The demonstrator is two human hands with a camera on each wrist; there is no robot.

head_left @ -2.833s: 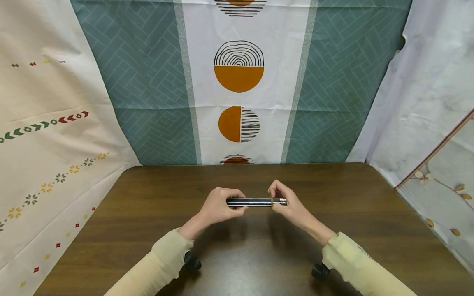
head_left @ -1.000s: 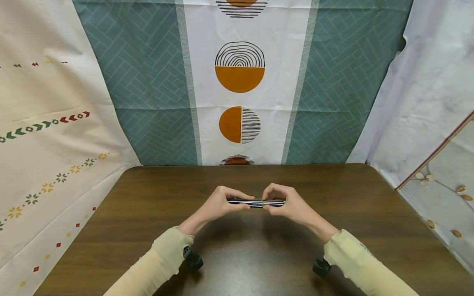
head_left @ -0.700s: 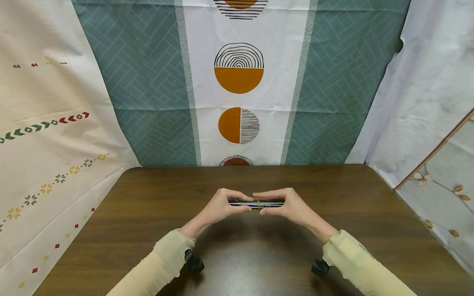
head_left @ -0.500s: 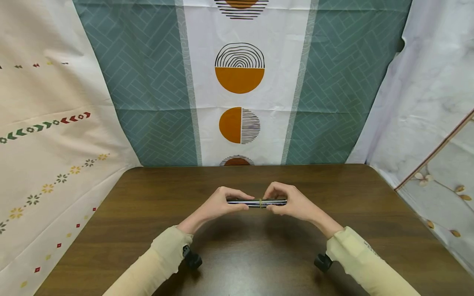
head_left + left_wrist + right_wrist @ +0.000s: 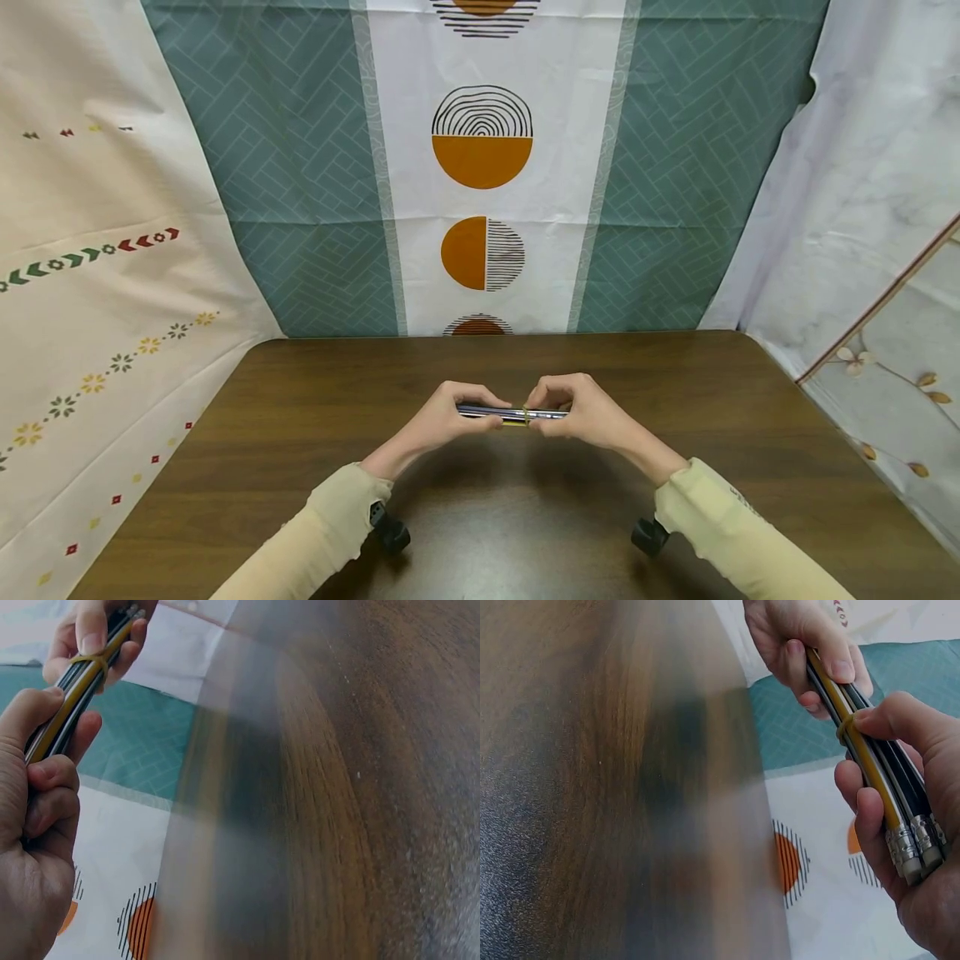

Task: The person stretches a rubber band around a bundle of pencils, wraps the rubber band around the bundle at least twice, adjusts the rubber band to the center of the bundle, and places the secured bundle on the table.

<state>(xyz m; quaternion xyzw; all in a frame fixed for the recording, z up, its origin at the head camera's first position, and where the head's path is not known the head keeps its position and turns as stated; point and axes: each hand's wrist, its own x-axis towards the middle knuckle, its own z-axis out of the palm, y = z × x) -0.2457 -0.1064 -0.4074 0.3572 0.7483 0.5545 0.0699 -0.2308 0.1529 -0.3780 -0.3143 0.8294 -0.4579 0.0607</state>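
A bundle of pencils [image 5: 514, 414], mostly dark with a yellow one among them, is held level above the table between both hands. My left hand [image 5: 444, 418] grips its left part, thumb in front and fingers behind. The right hand [image 5: 587, 410] holds the other part, where metal ferrules and pale erasers [image 5: 912, 868] show in the right wrist view. Around the bundle, near its middle, runs a yellowish rubber band [image 5: 844, 730]. My right thumb tip presses right at this band. In the left wrist view the pencils [image 5: 73, 712] slant up between the two hands; their left ends are hidden.
Below the hands lies a brown wooden table [image 5: 337, 392]. A teal and white patterned cloth [image 5: 315, 208] hangs behind its far edge, with pale cloths at both sides. Black wrist cameras [image 5: 649, 537] sit under the cuffs.
The rubber band has shifted left, from near the bundle's right end to about its middle, with my right hand. The bundle has rolled, showing yellow at the front. The left hand keeps its grip.
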